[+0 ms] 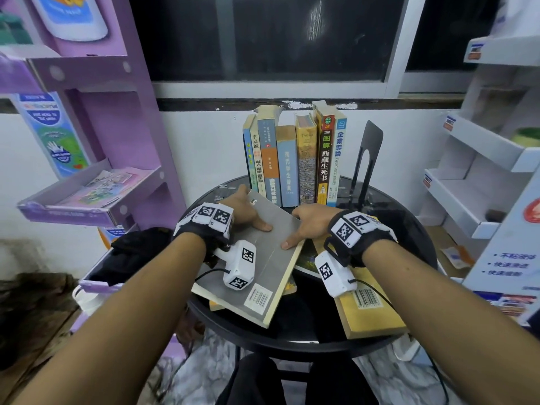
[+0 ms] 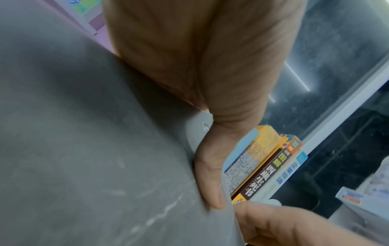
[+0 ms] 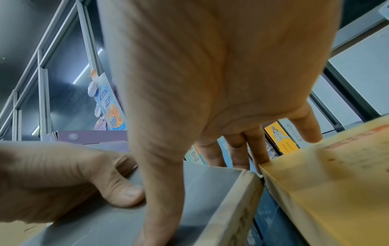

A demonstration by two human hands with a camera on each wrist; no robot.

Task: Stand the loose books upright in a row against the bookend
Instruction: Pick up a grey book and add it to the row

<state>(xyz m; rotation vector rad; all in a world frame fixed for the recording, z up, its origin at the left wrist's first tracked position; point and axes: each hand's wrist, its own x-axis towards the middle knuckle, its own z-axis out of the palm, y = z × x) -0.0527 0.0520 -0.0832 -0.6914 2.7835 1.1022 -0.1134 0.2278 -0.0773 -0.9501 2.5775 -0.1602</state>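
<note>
Risk sits first at the left of the frame: the left hand (image 1: 244, 210) pinches the far left corner of the grey book (image 1: 257, 258), thumb on the cover and fingers beneath, so a lopsided lift could swing its near end into the loose books under it. The grey book lies flat at centre frame, between both hands. The right hand (image 1: 309, 225) clasps the book's far right edge, thumb on top, fingers curled over. Behind, the standing row (image 1: 295, 159) is upright but apart from the bookend (image 1: 366, 159) at right, so a nudge could topple it. The yellow book (image 1: 371, 314) overhangs the table (image 1: 420, 229) and might slide off.
</note>
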